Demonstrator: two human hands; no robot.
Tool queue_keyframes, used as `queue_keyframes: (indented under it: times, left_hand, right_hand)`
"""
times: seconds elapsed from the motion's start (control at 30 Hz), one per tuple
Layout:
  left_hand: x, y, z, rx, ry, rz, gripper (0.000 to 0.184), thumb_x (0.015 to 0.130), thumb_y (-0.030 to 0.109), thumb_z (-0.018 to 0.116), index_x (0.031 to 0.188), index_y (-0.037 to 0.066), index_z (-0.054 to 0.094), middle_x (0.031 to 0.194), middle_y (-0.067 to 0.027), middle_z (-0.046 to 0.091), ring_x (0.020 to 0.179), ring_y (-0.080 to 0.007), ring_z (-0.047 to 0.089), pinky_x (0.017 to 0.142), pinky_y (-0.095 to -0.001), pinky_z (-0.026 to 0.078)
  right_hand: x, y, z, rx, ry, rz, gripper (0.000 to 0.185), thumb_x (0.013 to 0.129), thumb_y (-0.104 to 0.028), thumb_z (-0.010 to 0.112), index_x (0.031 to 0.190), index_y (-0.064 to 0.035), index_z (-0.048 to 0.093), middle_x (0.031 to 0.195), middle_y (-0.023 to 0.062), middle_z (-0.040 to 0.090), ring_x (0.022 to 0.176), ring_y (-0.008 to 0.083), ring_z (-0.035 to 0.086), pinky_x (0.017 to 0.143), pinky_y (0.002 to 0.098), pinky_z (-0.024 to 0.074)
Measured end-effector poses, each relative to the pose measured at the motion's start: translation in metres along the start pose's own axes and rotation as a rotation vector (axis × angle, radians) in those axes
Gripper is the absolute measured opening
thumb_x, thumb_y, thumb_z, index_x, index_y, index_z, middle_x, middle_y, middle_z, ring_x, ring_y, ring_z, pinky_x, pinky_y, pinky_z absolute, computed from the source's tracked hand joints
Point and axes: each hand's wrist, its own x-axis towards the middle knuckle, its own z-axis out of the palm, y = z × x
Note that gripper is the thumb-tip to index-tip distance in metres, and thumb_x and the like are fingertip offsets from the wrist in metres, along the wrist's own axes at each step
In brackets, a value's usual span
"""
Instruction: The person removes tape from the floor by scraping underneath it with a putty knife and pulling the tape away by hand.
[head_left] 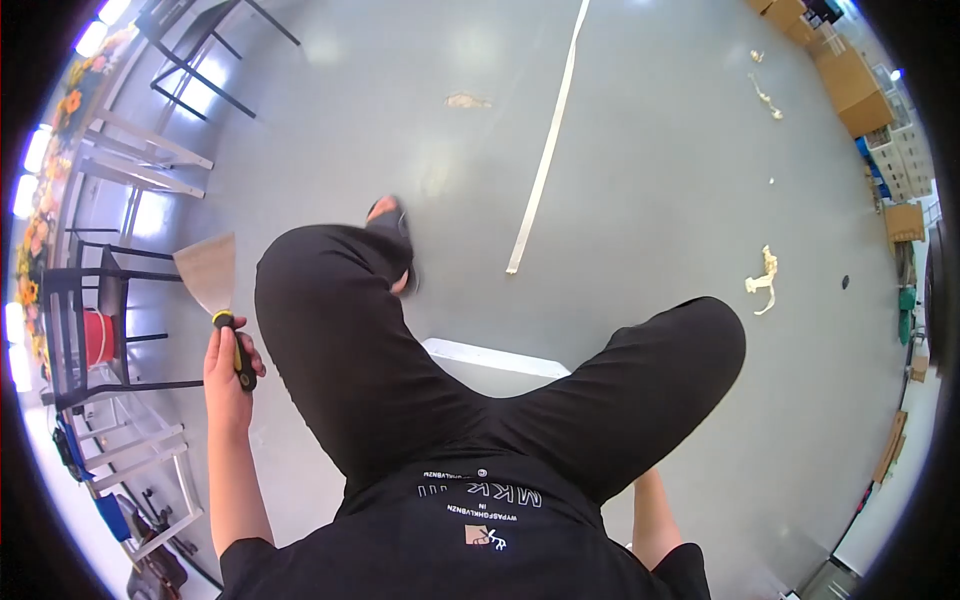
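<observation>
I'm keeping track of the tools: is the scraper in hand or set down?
In hand: the left hand is closed around the black-and-yellow handle of the scraper, its broad blade extending beyond the grip.

I see bright light glaring near the left edge of the glossy grey floor (640,200), fisheye-bent at its margins.

Scraper (212,280) sat in left hand (227,375), left of the left knee (300,270), chair (114,300) farther left. Strip (545,160) ran along the floor (650,190) ahead; scraps (768,266) lay right of it, boxes (853,85) farther right.
</observation>
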Motion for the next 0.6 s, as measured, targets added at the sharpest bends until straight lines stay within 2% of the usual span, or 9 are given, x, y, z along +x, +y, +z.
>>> queue_keyframes:
  times: [0.13,0.2,0.3,0.33,0.4,0.47,0.53,0.57,0.6]
  left_hand:
    - [-0.030,0.004,-0.005,-0.083,-0.130,0.118,0.029,0.100,0.026,0.051,0.115,0.001,0.054,0.081,-0.0057,0.060,0.070,-0.0150,0.059,0.067,-0.0286,0.051]
    - [-0.034,0.010,-0.001,-0.149,-0.228,0.111,0.025,0.099,0.023,0.052,0.112,0.002,0.055,0.085,-0.0089,0.062,0.072,-0.0179,0.061,0.069,-0.0315,0.053]
    - [-0.026,0.023,0.028,-0.161,-0.361,-0.015,0.019,0.099,0.021,0.051,0.105,0.004,0.054,0.083,-0.0085,0.061,0.067,-0.0185,0.060,0.056,-0.0311,0.052]
    - [-0.017,0.023,0.038,-0.117,-0.368,-0.069,0.021,0.100,0.024,0.049,0.105,0.004,0.054,0.083,-0.0081,0.061,0.066,-0.0172,0.060,0.056,-0.0298,0.051]
    - [-0.005,0.029,0.069,0.030,-0.440,-0.116,0.021,0.101,0.023,0.046,0.104,0.005,0.055,0.083,-0.0072,0.062,0.068,-0.0144,0.060,0.056,-0.0279,0.048]
    - [0.009,0.013,0.100,0.022,-0.533,-0.235,0.026,0.102,0.029,0.046,0.105,0.005,0.055,0.084,-0.0062,0.062,0.064,-0.0142,0.059,0.055,-0.0283,0.048]
    - [0.021,-0.008,0.132,-0.070,-0.686,-0.433,0.028,0.102,0.031,0.046,0.105,0.005,0.056,0.084,-0.0048,0.061,0.064,-0.0139,0.057,0.055,-0.0287,0.048]
    - [0.026,-0.023,0.150,-0.074,-0.715,-0.516,0.029,0.102,0.032,0.046,0.106,0.005,0.056,0.082,-0.0037,0.060,0.063,-0.0136,0.056,0.054,-0.0289,0.048]
    - [0.029,-0.039,0.170,-0.075,-0.746,-0.599,0.030,0.102,0.033,0.046,0.106,0.005,0.056,0.080,-0.0027,0.058,0.063,-0.0134,0.055,0.054,-0.0291,0.048]
  right_hand:
    - [-0.002,-0.028,-0.004,-0.009,0.038,-0.094,0.054,0.096,-0.035,0.051,0.136,0.0012,0.048,0.129,0.0118,0.057,0.117,0.0238,0.055,0.097,0.0380,0.0438]
    - [-0.006,-0.054,0.003,-0.061,0.010,-0.290,0.057,0.098,-0.037,0.049,0.139,0.0013,0.042,0.134,0.0132,0.053,0.120,0.0254,0.054,0.098,0.0375,0.0452]
    - [-0.026,-0.088,0.028,-0.062,0.051,-0.288,0.050,0.096,-0.032,0.052,0.134,0.0018,0.049,0.129,0.0126,0.058,0.116,0.0244,0.056,0.097,0.0367,0.0450]
    - [-0.037,-0.094,0.036,-0.059,0.060,-0.296,0.050,0.096,-0.032,0.052,0.134,0.0018,0.049,0.129,0.0126,0.058,0.116,0.0244,0.056,0.097,0.0367,0.0450]
    - [-0.052,-0.098,0.052,0.037,0.122,-0.241,0.040,0.091,-0.022,0.062,0.121,0.0038,0.060,0.114,0.0100,0.066,0.104,0.0199,0.061,0.093,0.0331,0.0449]
    - [-0.061,-0.094,0.056,0.082,0.134,-0.257,0.036,0.092,-0.021,0.060,0.119,0.0029,0.061,0.111,0.0101,0.067,0.102,0.0184,0.060,0.090,0.0317,0.0455]
    - [-0.074,-0.105,0.059,0.035,0.255,-0.272,0.031,0.092,-0.015,0.057,0.118,0.0030,0.061,0.110,0.0095,0.067,0.102,0.0173,0.060,0.089,0.0314,0.0461]
    - [-0.077,-0.117,0.059,-0.120,0.323,-0.345,0.029,0.093,-0.011,0.053,0.117,0.0032,0.061,0.109,0.0086,0.067,0.099,0.0160,0.061,0.087,0.0301,0.0470]
    - [-0.080,-0.132,0.059,-0.087,0.312,-0.477,0.029,0.093,-0.011,0.052,0.116,0.0037,0.061,0.108,0.0080,0.066,0.098,0.0155,0.060,0.086,0.0292,0.0469]
